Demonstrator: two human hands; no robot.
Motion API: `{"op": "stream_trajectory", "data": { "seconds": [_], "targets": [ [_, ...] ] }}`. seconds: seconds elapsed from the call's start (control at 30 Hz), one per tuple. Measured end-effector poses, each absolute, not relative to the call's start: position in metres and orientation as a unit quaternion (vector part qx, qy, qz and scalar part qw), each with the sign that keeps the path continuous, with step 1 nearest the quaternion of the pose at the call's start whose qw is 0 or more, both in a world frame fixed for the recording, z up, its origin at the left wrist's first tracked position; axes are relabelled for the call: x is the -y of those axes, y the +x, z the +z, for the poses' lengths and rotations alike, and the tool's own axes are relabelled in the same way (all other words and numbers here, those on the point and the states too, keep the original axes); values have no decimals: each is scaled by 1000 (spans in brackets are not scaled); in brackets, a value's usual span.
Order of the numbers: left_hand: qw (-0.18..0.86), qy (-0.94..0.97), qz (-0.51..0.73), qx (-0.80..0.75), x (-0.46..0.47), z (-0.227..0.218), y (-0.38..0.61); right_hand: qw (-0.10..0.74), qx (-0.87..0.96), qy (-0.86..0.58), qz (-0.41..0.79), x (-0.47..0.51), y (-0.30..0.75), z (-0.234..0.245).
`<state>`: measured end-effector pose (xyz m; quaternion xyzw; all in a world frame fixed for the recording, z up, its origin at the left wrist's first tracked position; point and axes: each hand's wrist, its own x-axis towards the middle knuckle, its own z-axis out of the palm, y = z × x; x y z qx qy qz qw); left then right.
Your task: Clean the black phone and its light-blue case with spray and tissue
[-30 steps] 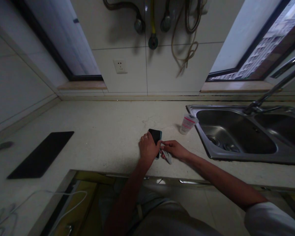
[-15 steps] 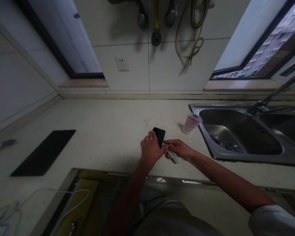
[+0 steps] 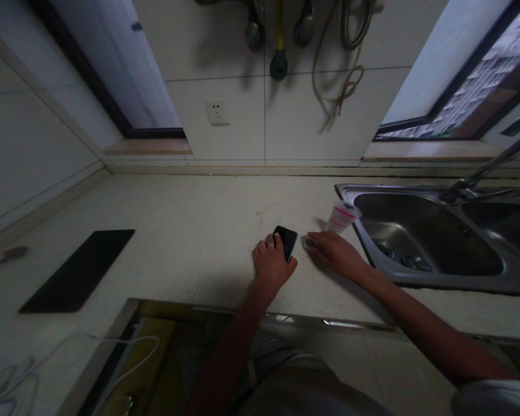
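A smartphone (image 3: 288, 241) with a black face and a pale edge is at the middle of the counter. My left hand (image 3: 273, 266), a ring on one finger, is closed around its near left side, with the thumb along its lower edge. Just to the right, apart from the phone, my right hand (image 3: 334, 252) is palm down low over the counter with its fingers bent together. A small greyish bit shows at its fingertips; most of it is hidden under the hand. Right behind this hand a clear plastic cup (image 3: 343, 216) with pink print leans at a tilt beside the sink.
A steel double sink (image 3: 366, 254) with a faucet (image 3: 463, 188) is at the right. A black flat mat (image 3: 78, 270) lies at the left, near a brush-like tool (image 3: 16, 252) and a white cable (image 3: 69, 341). The counter's front edge runs close below my hands.
My right hand has moved right, away from the phone towards the cup, and turned palm down. The flat greyish piece it held is now mostly hidden. My left hand stays on the phone.
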<state>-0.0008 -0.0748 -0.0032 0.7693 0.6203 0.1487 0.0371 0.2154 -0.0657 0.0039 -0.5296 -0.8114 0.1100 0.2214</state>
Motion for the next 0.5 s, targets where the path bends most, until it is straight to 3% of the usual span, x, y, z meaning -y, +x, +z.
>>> {"op": "stream_trajectory", "data": {
  "seconds": [0.17, 0.33, 0.43, 0.5],
  "targets": [
    [95, 748, 202, -625, 66, -2, -9, 320, 810, -474, 131, 75, 191, 18],
    [109, 701, 305, -636, 59, 3, -14, 416, 638, -506, 404, 63, 160, 4],
    [110, 693, 328, -632, 60, 11, -10, 422, 522, -430, 604, 50, 138, -3],
    [115, 697, 326, -628, 61, 18, -8, 437, 458, -389, 669, 44, 126, -3]
  ]
}}
